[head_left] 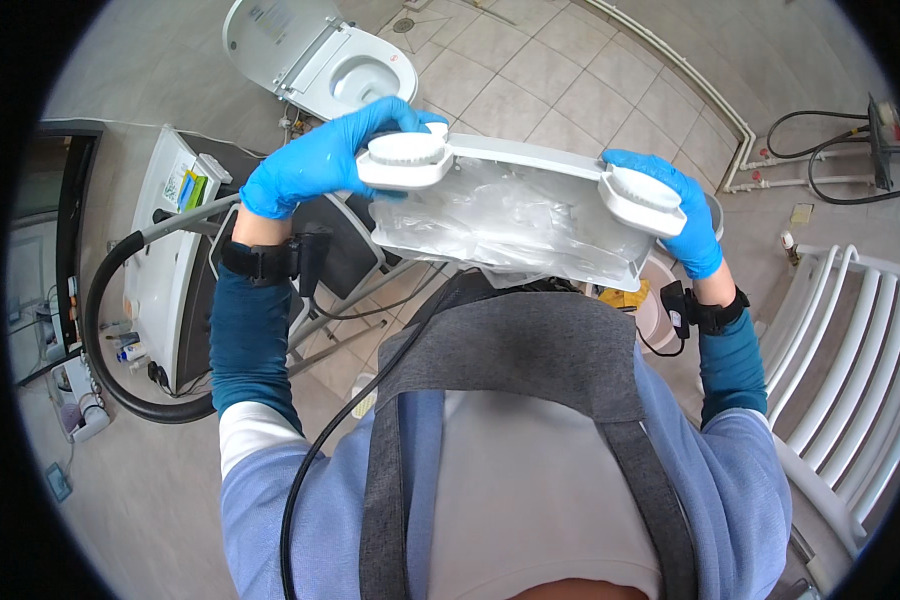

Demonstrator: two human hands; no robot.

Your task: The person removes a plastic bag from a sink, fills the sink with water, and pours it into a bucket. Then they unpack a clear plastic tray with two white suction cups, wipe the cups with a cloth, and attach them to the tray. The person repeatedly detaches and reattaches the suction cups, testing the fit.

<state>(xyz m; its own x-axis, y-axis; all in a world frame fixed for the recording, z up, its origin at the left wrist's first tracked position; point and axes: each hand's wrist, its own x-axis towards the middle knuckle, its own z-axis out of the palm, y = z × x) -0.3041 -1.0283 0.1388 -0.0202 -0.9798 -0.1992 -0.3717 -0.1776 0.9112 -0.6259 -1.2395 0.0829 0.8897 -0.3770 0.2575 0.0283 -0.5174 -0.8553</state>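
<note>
Held up in front of my chest is a white plastic container (530,152) with a long straight rim. A rounded, ribbed white piece sits at each end, and crumpled clear plastic film (500,215) covers its near side. My left hand (335,150), in a blue glove, grips the left end beside its rounded piece (408,160). At the opposite end my right hand (695,225), gloved too, is closed around the edge behind the other rounded piece (642,200). Most of the right fingers and the container's far side are hidden.
Beyond my left hand stands a toilet (365,75) with its lid raised. A washbasin counter (160,270) and a thick black hose (110,350) are at the left. A white slatted rack (850,370) stands at the right. Below my right hand, a pale bucket (655,310) is partly covered.
</note>
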